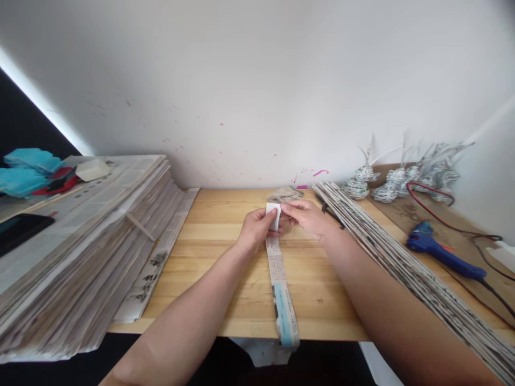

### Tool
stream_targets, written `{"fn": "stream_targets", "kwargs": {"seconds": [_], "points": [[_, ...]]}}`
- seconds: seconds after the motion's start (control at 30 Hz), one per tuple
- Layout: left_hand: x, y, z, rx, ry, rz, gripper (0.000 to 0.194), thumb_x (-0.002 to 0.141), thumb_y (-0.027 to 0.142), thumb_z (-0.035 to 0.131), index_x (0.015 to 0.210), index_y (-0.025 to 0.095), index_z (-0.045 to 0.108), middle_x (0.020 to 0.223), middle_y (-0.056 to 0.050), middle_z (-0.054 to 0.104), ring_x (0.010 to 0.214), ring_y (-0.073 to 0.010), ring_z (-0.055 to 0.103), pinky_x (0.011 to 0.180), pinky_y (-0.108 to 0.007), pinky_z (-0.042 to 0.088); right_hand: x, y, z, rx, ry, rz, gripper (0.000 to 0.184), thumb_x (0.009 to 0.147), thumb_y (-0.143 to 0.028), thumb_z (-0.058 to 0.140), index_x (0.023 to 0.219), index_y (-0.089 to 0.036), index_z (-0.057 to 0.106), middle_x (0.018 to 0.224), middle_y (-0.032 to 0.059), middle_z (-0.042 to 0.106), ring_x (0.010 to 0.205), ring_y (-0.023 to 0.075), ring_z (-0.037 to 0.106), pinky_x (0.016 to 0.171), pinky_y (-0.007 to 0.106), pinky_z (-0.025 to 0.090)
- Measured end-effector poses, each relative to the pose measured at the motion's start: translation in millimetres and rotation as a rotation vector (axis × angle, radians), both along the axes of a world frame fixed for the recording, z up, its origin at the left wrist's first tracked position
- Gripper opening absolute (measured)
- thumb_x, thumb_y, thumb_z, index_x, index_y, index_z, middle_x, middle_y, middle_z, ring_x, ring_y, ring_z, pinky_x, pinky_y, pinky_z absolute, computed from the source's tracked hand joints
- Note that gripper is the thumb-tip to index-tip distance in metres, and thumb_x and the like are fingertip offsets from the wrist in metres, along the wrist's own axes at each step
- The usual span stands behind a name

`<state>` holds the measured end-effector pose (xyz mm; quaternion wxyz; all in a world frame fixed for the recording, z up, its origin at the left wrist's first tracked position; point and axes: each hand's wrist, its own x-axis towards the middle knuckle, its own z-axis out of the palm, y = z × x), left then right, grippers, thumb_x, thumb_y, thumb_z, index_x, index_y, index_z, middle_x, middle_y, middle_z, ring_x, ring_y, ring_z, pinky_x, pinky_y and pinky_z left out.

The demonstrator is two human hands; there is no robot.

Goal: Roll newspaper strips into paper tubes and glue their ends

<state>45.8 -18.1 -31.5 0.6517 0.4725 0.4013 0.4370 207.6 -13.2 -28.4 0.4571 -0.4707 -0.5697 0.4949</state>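
Observation:
A long newspaper strip (277, 271) runs from my hands toward me, its near end hanging over the table's front edge. My left hand (256, 228) is closed on its far end, thumb on top. That end shows a plain white patch standing up above the fingers. Right beside it, my right hand (306, 217) pinches the strip's upper right edge between thumb and fingers. Exactly how the paper is folded under the fingers is hidden. Just beyond my hands lies a crumpled greyish-brown bundle (285, 194), partly covered by them.
At left rises a tall newspaper stack (132, 209) bearing a phone (24, 230), blue objects (30, 169) and a white block (92, 169). Rolled paper sticks (386, 262) lie right. Beyond them are a blue glue gun (442, 252) on cardboard (398, 217) and several woven paper figures (358, 182).

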Motion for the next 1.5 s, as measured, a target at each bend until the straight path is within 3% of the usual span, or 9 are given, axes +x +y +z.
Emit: {"fn": "stream_targets", "kwargs": {"seconds": [0.23,0.87,1.17,1.5], "points": [[-3,0,0.6,-0.002,-0.035,-0.057,0.035,0.077,0.045,0.068,0.09,0.012,0.069,0.069,-0.007,0.069,0.055,-0.0139,0.064,0.05,-0.022,0.052,3,2,-3.8,-0.001,0.081,0.093,0.035,0.075,-0.047,0.069,0.089,-0.015,0.073,0.067,0.0014,0.06,0.062,0.0104,0.051,0.052,0.022,0.032],[-1,0,-4.2,0.104,0.103,-0.008,0.033,0.079,0.043,0.065,0.088,0.011,0.068,0.068,-0.005,0.067,0.055,-0.0133,0.062,0.05,-0.021,0.05,-3,-2,1.6,0.034,-0.062,0.005,0.034,0.075,-0.045,0.068,0.086,-0.014,0.073,0.059,-0.0011,0.053,0.053,0.0086,0.042,0.047,0.023,0.03],[1,1,-8.1,0.099,0.094,-0.036,0.026,0.077,0.034,0.069,0.091,0.013,0.067,0.072,-0.005,0.067,0.059,-0.0145,0.064,0.057,-0.026,0.055,-8,-2,3.6,0.023,-0.028,-0.107,0.027,0.07,-0.04,0.071,0.079,-0.014,0.073,0.059,0.0004,0.058,0.05,0.009,0.046,0.046,0.024,0.033],[2,0,-7.1,0.145,0.151,-0.06,0.019,0.081,0.028,0.064,0.09,0.012,0.067,0.07,-0.006,0.067,0.062,-0.0151,0.065,0.059,-0.027,0.056,-6,0,1.5,0.006,-0.05,-0.126,0.024,0.069,-0.037,0.069,0.074,-0.014,0.072,0.06,0.0015,0.06,0.054,0.0106,0.05,0.047,0.023,0.035]]}}
